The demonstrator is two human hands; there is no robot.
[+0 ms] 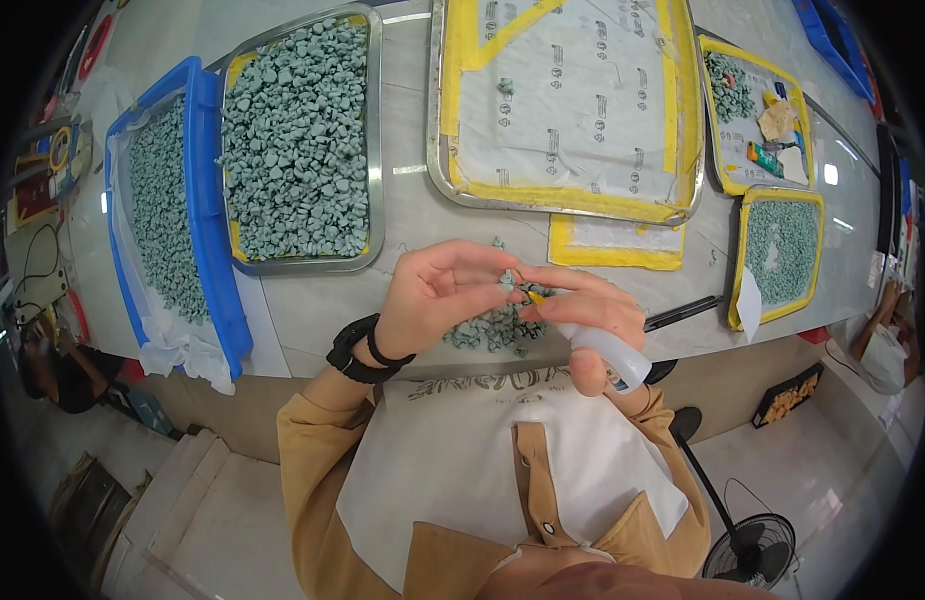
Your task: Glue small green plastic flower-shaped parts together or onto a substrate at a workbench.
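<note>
My left hand (445, 288) is closed in a pinch, and a small grey-green piece (507, 279) shows at its fingertips. In my right hand (595, 308) is a white squeeze bottle (617, 354) with a yellow tip (536, 297) angled toward that piece. The tip and the piece are close together; whether they touch I cannot tell. Under both hands, a loose pile of grey-green pieces (491, 330) lies on the table near its front edge.
Left stand a blue tray (197, 200) and a metal tray (376, 150) full of grey-green pieces. A larger paper-lined tray (438, 130) is ahead. Two yellow-edged trays (718, 150) (740, 250) and black tweezers (685, 312) lie right. A fan (751, 550) stands below.
</note>
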